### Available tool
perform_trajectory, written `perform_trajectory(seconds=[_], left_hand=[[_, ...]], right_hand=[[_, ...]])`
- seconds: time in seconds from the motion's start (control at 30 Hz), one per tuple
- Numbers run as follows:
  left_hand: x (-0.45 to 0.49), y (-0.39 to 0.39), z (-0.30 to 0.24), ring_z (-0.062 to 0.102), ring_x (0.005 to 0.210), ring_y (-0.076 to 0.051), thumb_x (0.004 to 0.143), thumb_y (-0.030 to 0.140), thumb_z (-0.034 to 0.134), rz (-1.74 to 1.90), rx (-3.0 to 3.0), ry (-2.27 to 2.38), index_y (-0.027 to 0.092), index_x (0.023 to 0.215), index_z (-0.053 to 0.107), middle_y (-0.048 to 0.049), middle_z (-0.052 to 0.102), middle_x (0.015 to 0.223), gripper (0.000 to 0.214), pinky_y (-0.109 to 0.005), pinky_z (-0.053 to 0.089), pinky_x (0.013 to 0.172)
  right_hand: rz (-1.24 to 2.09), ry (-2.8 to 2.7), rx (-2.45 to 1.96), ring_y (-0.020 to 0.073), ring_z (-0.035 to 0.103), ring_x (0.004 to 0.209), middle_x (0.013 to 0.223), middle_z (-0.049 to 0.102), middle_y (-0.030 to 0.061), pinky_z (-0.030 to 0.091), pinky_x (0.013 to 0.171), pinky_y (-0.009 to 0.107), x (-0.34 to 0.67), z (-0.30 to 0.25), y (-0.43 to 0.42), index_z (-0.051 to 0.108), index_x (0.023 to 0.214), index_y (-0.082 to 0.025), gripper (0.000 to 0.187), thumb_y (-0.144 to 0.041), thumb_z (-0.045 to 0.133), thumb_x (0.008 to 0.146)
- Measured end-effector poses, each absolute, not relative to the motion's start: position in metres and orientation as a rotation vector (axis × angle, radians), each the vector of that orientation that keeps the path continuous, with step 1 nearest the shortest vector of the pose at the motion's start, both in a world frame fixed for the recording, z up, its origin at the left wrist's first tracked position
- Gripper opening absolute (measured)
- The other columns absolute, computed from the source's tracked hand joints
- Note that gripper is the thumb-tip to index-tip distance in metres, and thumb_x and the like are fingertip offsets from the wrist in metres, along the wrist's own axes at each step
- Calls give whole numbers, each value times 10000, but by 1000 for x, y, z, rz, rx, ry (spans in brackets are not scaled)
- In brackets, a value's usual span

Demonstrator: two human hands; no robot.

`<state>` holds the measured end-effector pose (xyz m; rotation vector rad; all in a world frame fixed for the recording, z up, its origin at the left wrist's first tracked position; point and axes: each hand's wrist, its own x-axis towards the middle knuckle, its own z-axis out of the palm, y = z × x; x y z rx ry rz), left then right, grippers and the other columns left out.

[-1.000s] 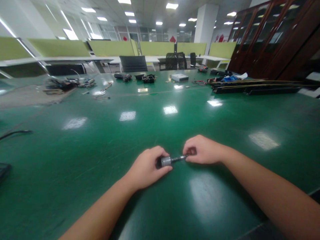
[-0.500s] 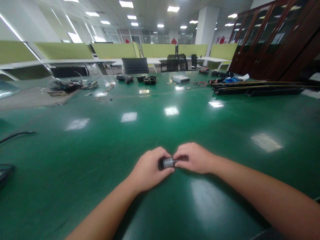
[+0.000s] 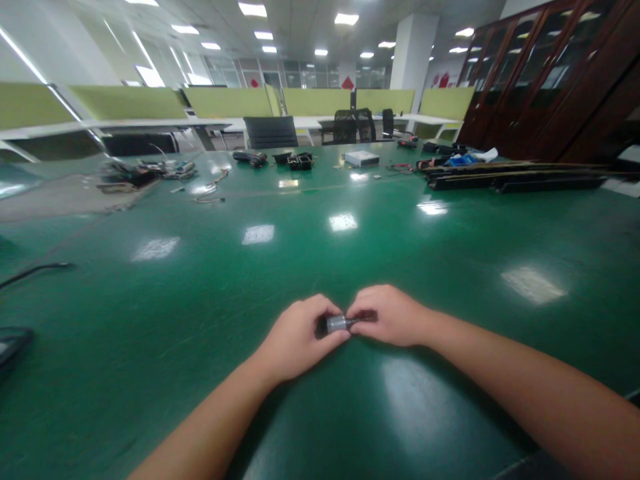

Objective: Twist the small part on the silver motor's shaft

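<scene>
A small silver cylinder [image 3: 337, 324], in looks much like a small motor, lies sideways between my two hands just above or on the green tabletop [image 3: 210, 293]; which of the two I cannot tell. My left hand [image 3: 300, 337] curls around it from the left, thumb below and fingers above, and hides part of its dark left end. At its narrow right end, my right hand [image 3: 387, 317] pinches with thumb and fingertips. What exactly those fingertips grip is partly covered.
Circuit boards and loose parts [image 3: 145, 170] lie at the far left. Black parts [image 3: 300, 160], a silver box [image 3: 361, 158] and long dark bars [image 3: 515, 177] lie along the far side. A black cable [image 3: 37, 270] enters from the left edge.
</scene>
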<state>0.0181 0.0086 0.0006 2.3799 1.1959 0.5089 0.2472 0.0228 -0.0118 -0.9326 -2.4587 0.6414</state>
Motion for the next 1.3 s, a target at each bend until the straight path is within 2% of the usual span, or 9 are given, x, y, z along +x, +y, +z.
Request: perform_trajectory(seconds=[0.23,0.53,0.87,1.3], left_hand=[[17,9,-1,621,755,-184,852,413,703,515,2388,1199,217,973,698,-21,697,868,231,-281,435,655],[18,9,-2,620,752,-184,858,412,698,504,2393,1210,214,976,692,-20,693,866,231,-281,430,648],[18,10,-3,617,744,-183,843,407,715,513,2380,1204,220,964,693,-12,690,850,223,-292,440,671],[17,10,-4,620,777,-191,839,397,732,487,2401,1190,224,983,679,-10,695,892,231,-300,430,699]], right_hand=[[629,-2460,-910,155,621,776,853,704,29,445,723,265,249,-11,21,748,967,-185,143,-225,700,838],[621,-2465,-861,170,628,827,895,704,42,465,774,281,250,-12,21,735,989,-175,167,-169,684,830],[655,-2463,-856,178,635,875,936,713,63,473,808,299,249,-11,21,739,1028,-174,157,-221,655,904],[618,-2486,-820,161,627,830,897,707,51,460,760,270,252,-10,23,752,1000,-164,147,-184,688,870]])
